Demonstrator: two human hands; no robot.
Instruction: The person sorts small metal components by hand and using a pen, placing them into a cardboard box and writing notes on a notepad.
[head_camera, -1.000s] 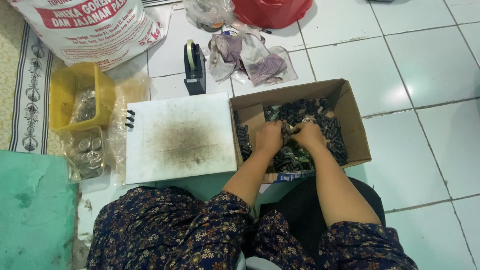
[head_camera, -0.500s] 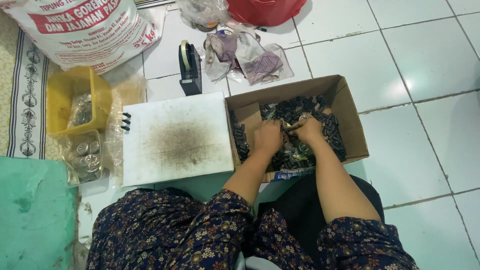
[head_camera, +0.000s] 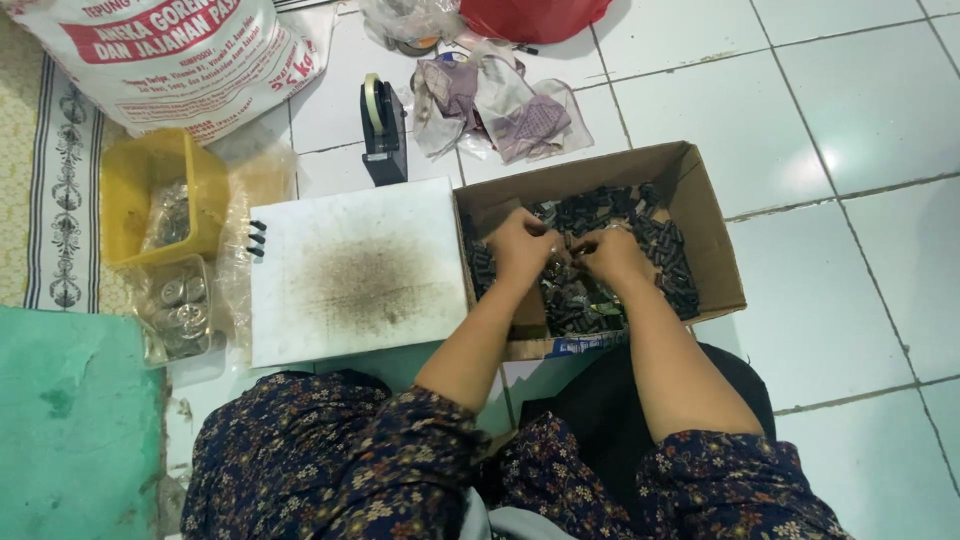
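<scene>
An open cardboard box (head_camera: 705, 210) sits on the white tiled floor, filled with several small dark ribbed pieces (head_camera: 655, 240). Both my hands are inside it, close together over the middle. My left hand (head_camera: 522, 247) and my right hand (head_camera: 612, 255) have their fingers curled around small dark pieces where they meet; the pieces between the fingers are mostly hidden. A stained white board (head_camera: 355, 270) lies flat just left of the box.
A black tape dispenser (head_camera: 383, 130) stands behind the board. A yellow tub (head_camera: 125, 190) and a clear container of round metal pieces (head_camera: 180, 305) are at the left. A big printed sack (head_camera: 180, 50), crumpled plastic bags (head_camera: 500, 105) and a green mat (head_camera: 70, 430) surround them.
My hands have stayed in the box, shifting only slightly among the dark pieces. The view has drifted a little.
</scene>
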